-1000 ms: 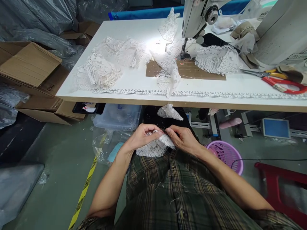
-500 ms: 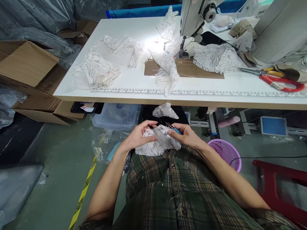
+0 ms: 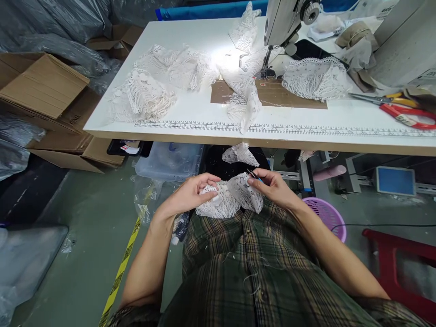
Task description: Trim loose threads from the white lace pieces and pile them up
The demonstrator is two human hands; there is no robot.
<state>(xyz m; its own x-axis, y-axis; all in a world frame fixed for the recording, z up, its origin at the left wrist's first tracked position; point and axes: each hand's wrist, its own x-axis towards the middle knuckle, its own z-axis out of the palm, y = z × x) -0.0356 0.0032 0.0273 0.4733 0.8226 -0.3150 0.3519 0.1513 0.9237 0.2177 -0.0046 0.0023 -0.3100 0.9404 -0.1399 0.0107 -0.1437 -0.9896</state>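
Observation:
White lace fabric (image 3: 221,204) is stretched between my hands above my lap. My left hand (image 3: 194,193) pinches its left part between thumb and fingers. At the right end, my right hand (image 3: 274,186) grips the lace and also holds small blue-handled snips (image 3: 254,174), their dark tips pointing up and left. Beyond my hands, another piece of lace (image 3: 240,154) lies on a black surface below the table edge.
The white table (image 3: 190,125) carries a lace pile (image 3: 146,97), a sewing machine (image 3: 281,22) and red-handled scissors (image 3: 405,116). Below are a clear plastic box (image 3: 168,161), a purple basket (image 3: 323,213) and a red stool (image 3: 391,268). Cardboard boxes (image 3: 44,86) stand left.
My right hand has moved slightly right and up with the snips and the lace's right end. My left hand has shifted a little left, and the hands are farther apart. The view has shifted slightly.

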